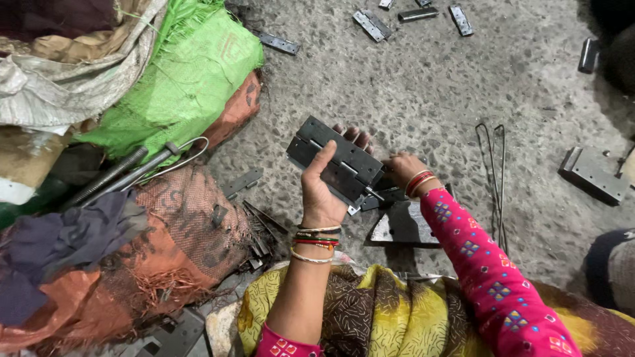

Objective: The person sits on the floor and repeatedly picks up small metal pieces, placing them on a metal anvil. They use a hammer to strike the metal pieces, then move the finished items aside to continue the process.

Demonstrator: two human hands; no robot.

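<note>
My left hand (322,188) grips a dark metal hinge (336,157), held flat above the concrete floor with its knuckle running diagonally. My right hand (400,168) reaches down just right of the hinge and touches small dark metal pieces (390,195) lying on a dark metal plate (400,226). Whether its fingers pinch a piece is hidden. Both wrists wear bangles, and the right arm has a pink patterned sleeve.
Green (192,73), orange (178,231) and white (59,86) woven sacks are heaped at the left, with metal rods (116,175) across them. Loose hinges (374,25) lie on the far floor. A bent wire (496,178) and a metal block (592,175) sit at the right.
</note>
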